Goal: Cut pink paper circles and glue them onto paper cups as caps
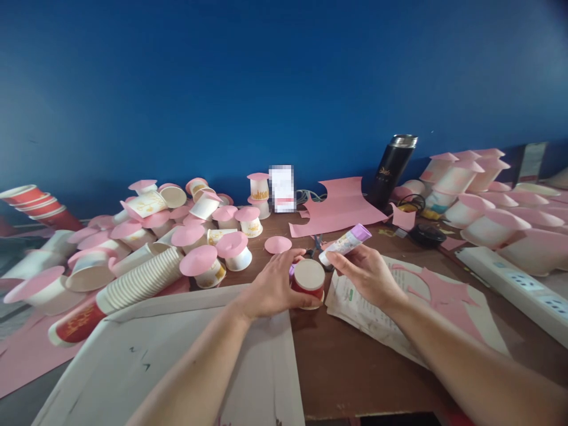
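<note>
The cup (pixel 309 276) is paper, the glue stick (pixel 342 245) plastic, the flask rim (pixel 403 141) shiny metal.

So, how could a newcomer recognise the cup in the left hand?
Below the blue wall is a brown table. On it, the left hand holds an upside-down cup. Unlike the white cups to its left, topped with pink discs, this one is red with a bare base.

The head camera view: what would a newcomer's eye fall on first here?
Probably the many paper cups topped with pink discs, heaped on the left, with more at the far right. Next, at the centre, the left hand grips an upturned red cup, and the right hand holds a white-and-purple tube beside it. Behind everything spreads a deep blue wall.
</note>
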A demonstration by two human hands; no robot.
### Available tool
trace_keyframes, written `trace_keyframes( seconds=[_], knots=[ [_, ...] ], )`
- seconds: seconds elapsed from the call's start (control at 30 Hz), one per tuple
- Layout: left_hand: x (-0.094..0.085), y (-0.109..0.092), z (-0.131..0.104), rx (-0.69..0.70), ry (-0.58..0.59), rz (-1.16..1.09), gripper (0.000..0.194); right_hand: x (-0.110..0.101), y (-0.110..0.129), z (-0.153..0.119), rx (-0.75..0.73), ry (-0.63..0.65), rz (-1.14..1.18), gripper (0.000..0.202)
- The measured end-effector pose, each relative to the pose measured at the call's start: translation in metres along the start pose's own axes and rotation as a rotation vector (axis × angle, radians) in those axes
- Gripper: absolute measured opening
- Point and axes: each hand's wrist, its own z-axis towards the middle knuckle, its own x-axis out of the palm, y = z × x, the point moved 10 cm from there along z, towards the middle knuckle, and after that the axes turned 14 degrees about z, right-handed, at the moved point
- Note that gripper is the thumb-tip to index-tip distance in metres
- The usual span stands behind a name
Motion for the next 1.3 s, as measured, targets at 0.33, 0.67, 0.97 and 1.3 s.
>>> trace_keyframes(
  seconds=[0.33, 0.67, 0.97, 1.3],
  knots=[
    [-0.005, -0.013, 0.0, 0.044, -0.046, 0.119, 0.057, 0.011, 0.002, -0.006, -0.029, 0.117, -0.077, 0.024],
    [-0.003, -0.011, -0.002, 0.103, -0.001, 0.103, 0.07, -0.002, -0.001, -0.001, -0.003, 0.001, -0.049, 0.029],
    [-0.005, -0.01, -0.002, 0.065, -0.098, 0.136, 0.093, 0.012, 0.005, -0.005, -0.035, 0.103, 0.069, 0.03],
    [-0.011, -0.02, -0.005, 0.142, -0.123, 0.122, 0.066, 0.012, 0.0, -0.004, 0.009, 0.132, -0.079, 0.027]
  ],
)
